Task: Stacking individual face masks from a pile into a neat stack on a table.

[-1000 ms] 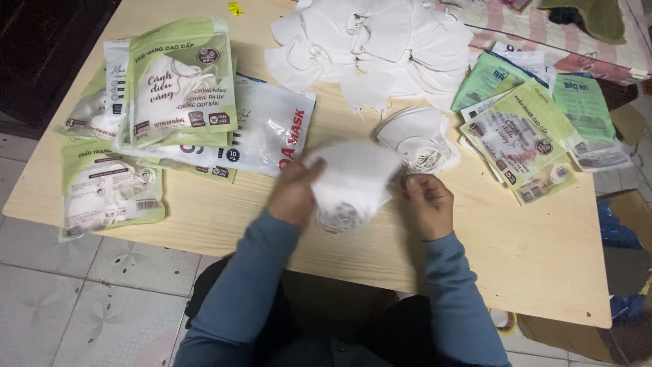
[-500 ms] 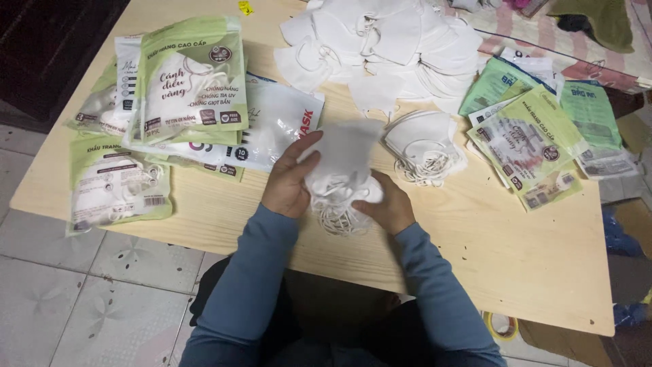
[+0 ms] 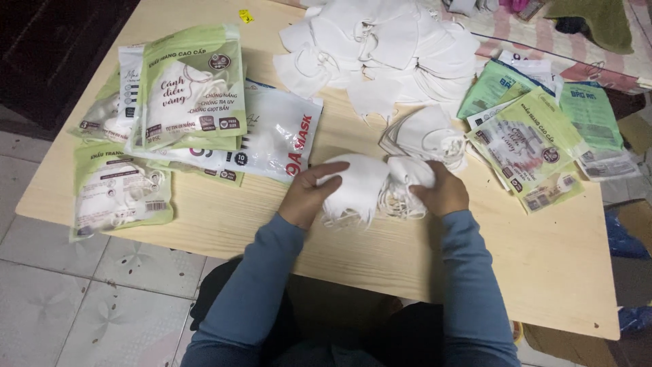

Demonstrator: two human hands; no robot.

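White fabric masks, small stack, gripped between both hands just above the wooden bench near its front edge. Left hand: fingers curled over the stack's left side. Right hand: fingers closed on the bunched end and its ear loops. Risks: dangling loops may tangle; an uneven squeeze could fan the stack apart. Loose mask heap and green pouches near.

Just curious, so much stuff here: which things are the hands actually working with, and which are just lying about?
In hand:
left hand
right hand
stack of white masks

Lying about:
loose mask pile
green packets on the left
green packets on the right
wooden table
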